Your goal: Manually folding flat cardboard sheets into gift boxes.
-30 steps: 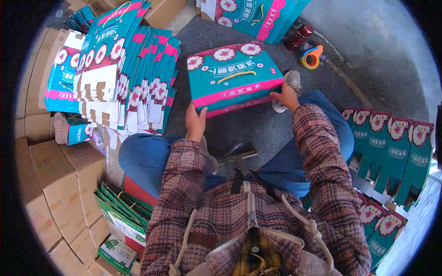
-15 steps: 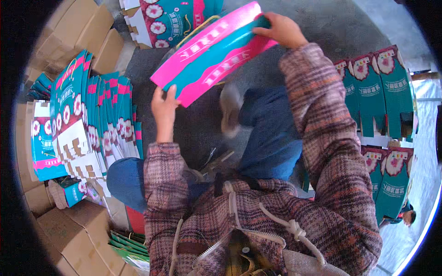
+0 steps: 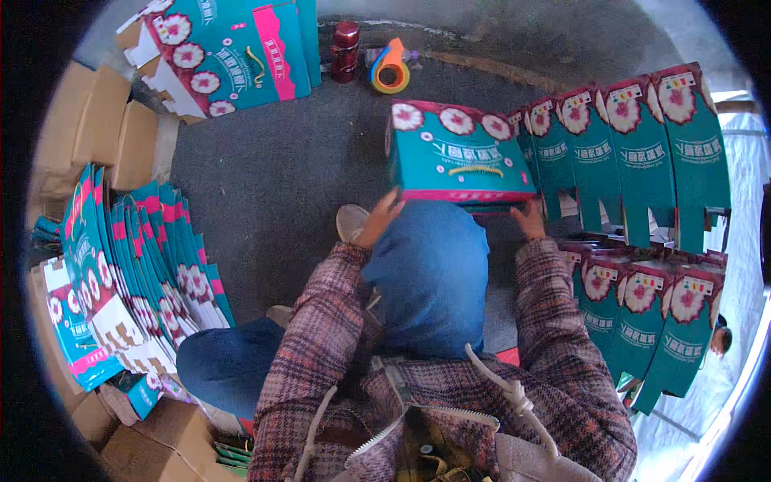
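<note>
A teal gift box [image 3: 474,153] with a pink edge, flower-like round pictures and a cord handle is between my hands, above my bent knee. My left hand [image 3: 381,220] is closed at its near left corner, and my right hand [image 3: 528,221] at its near right corner. The fingers under the box are partly hidden. Close by on the right stands a row of similar teal boxes [image 3: 626,153]; the held box's right end is next to its nearest one.
Folded teal cartons [image 3: 165,265] lean in a stack at the left, with more flat cartons [image 3: 233,60] at the far left. A dark red flask [image 3: 345,52] and an orange tape dispenser [image 3: 391,68] stand on the dark mat [image 3: 265,161]. Brown cardboard boxes [image 3: 100,116] line the left side.
The box has come down and to the right, turning from its pink-and-teal side to its flowered face. Both hands have moved with it, and my view has shifted.
</note>
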Demonstrator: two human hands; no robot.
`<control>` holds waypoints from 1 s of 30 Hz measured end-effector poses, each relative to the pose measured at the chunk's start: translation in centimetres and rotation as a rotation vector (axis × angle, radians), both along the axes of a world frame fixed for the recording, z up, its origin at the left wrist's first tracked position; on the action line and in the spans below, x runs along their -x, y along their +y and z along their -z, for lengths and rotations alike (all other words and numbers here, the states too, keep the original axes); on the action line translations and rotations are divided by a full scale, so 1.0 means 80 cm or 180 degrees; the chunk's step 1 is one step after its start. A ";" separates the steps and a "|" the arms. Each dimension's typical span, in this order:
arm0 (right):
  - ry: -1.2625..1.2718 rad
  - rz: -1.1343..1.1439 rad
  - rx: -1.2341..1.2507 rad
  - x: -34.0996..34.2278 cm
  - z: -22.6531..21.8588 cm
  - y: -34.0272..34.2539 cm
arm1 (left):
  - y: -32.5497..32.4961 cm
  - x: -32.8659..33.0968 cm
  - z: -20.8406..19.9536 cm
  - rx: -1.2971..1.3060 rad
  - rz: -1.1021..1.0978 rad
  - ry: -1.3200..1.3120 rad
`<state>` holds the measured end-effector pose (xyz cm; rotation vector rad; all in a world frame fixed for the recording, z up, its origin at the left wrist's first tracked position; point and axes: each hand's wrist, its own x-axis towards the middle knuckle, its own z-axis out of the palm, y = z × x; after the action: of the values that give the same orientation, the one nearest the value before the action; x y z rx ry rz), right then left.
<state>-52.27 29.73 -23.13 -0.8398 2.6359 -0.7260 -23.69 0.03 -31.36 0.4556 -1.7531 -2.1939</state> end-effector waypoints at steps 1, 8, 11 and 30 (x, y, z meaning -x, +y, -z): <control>-0.0404 0.0389 0.0511 0.026 0.035 0.059 | 0.021 0.027 -0.002 -0.0396 0.0281 0.0031; 0.0628 -0.0596 0.0387 0.061 0.191 0.100 | 0.016 0.029 0.027 -0.1314 0.0839 -0.0293; 0.0676 0.1003 -0.0199 0.152 0.167 0.212 | 0.061 0.120 0.003 -0.1593 0.1199 0.0281; -0.4038 0.2240 0.2351 0.045 0.209 -0.077 | -0.044 -0.219 -0.327 0.0222 -0.0742 -0.1431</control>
<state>-55.88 23.58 -39.89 0.4556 1.3810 -1.6960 -6.18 -3.46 -5.21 1.1463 -1.8629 -1.9640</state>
